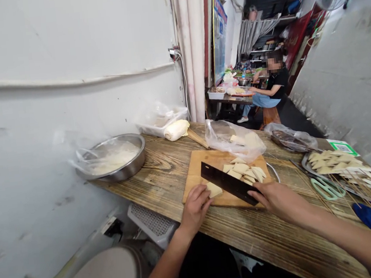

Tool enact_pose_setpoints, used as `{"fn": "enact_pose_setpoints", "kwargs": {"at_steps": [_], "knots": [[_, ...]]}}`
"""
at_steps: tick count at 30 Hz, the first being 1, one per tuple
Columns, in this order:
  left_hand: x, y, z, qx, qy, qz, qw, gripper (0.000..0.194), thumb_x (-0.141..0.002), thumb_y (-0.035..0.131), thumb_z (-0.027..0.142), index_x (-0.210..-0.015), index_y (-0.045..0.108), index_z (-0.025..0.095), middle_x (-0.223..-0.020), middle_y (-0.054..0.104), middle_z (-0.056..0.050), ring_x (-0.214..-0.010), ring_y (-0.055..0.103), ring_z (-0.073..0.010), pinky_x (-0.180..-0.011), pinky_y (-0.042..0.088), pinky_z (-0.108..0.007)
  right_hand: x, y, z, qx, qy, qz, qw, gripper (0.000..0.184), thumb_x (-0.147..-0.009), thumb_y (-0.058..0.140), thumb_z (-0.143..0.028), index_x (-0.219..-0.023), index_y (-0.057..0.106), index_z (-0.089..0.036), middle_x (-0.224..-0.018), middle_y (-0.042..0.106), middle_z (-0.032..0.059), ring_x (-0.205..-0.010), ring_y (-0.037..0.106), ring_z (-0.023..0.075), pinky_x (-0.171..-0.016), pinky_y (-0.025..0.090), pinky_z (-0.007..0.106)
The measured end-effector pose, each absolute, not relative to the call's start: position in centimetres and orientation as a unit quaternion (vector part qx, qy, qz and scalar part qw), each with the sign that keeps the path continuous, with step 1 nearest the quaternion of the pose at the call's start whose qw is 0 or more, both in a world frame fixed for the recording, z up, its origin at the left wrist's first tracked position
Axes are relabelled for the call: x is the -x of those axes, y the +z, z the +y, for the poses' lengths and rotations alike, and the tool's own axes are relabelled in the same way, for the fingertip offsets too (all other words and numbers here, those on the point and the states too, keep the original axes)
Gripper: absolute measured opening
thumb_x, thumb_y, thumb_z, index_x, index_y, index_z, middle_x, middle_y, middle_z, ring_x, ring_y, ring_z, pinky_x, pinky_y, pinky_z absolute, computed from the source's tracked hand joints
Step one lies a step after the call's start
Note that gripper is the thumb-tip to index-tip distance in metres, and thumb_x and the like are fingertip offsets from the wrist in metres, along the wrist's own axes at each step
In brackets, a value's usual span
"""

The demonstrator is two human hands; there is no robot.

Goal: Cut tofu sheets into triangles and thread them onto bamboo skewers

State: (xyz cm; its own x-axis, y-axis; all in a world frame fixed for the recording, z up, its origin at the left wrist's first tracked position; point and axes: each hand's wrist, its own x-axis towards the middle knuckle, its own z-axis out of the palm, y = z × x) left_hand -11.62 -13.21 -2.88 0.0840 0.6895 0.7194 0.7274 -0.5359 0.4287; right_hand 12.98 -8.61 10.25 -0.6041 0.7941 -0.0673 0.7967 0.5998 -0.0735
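Observation:
A wooden cutting board (204,161) lies on the wooden table (248,234). My right hand (278,199) is closed round the handle of a dark cleaver (226,182), whose blade rests across the board. My left hand (194,209), fingers curled, presses a pale tofu piece (214,190) against the blade's near side. Beyond the blade sits a heap of cut tofu triangles (247,171).
A steel basin (116,159) lined with plastic stands at the left. A clear bag (235,140) of tofu lies behind the board. A tray of skewered tofu (344,166) and green scissors (326,188) are on the right. A seated person (269,90) works far back.

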Motion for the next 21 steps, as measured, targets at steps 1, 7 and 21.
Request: {"fn": "enact_pose_setpoints", "kwargs": {"at_steps": [1,7,21], "knots": [[11.6,-2.9,-13.2,0.738,-0.478,-0.476,0.024,0.024,-0.079,0.056,0.018,-0.103,0.058,0.019,-0.105,0.060,-0.009,-0.104,0.054,-0.0204,-0.090,0.047,-0.041,-12.9,10.3,-8.6,-0.445,-0.047,0.894,0.014,0.036,-0.092,0.031,-0.039,-0.080,0.057,-0.018,-0.069,0.065,0.0069,-0.064,0.062,0.0185,-0.054,0.035,0.024],[11.4,-3.3,-13.3,0.757,-0.459,-0.462,0.059,0.028,-0.082,0.052,0.014,-0.109,0.056,0.016,-0.104,0.062,-0.010,-0.107,0.052,-0.0203,-0.090,0.047,-0.041,-12.9,10.9,-8.4,-0.431,-0.051,0.900,0.032,0.035,-0.092,0.033,-0.039,-0.080,0.058,-0.018,-0.071,0.066,0.0069,-0.066,0.062,0.0181,-0.057,0.037,0.024],[11.7,-4.3,-13.6,0.785,-0.404,-0.465,0.072,0.031,-0.086,0.044,0.014,-0.115,0.053,0.015,-0.113,0.059,-0.012,-0.114,0.048,-0.0215,-0.094,0.045,-0.042,-12.8,11.7,-7.7,-0.409,-0.040,0.910,0.063,0.034,-0.092,0.033,-0.039,-0.078,0.057,-0.019,-0.071,0.066,0.0069,-0.067,0.063,0.0175,-0.058,0.037,0.023]]}}
